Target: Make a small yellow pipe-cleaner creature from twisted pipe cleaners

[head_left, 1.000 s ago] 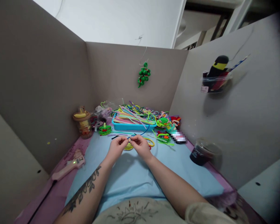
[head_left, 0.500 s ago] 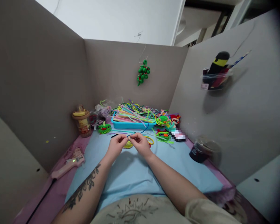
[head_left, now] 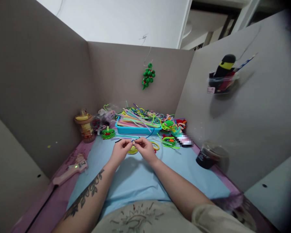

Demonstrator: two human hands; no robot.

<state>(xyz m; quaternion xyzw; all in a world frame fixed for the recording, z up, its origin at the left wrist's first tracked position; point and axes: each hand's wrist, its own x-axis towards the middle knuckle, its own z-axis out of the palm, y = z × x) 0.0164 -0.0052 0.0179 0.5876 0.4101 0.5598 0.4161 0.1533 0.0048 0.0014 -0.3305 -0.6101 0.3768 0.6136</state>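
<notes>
My left hand (head_left: 121, 150) and my right hand (head_left: 145, 149) meet over the blue cloth, thumbs and forefingers pinched together. Between their fingertips is a dark blue pipe cleaner (head_left: 150, 133), whose free end curves up to the right toward the tray. The part inside the pinch is mostly hidden by my fingers. Just under the hands lies a yellow coiled piece (head_left: 133, 150), partly covered. A yellow loop (head_left: 156, 145) rests right of my right hand. Several pale pipe cleaners (head_left: 121, 137) lie straight behind the hands.
A blue tray (head_left: 135, 130) heaped with pipe cleaners stands at the back. Green fuzzy figures (head_left: 108, 133) sit beside it. A phone (head_left: 185, 140) and a dark cup (head_left: 205, 158) are at right; a lidded cup (head_left: 85, 127) and pink glue gun (head_left: 72, 171) at left. Grey panels enclose three sides.
The view has shifted very slightly. Both hands keep their pinch on the blue pipe cleaner in nearly the same place, with only a tiny finger movement.
</notes>
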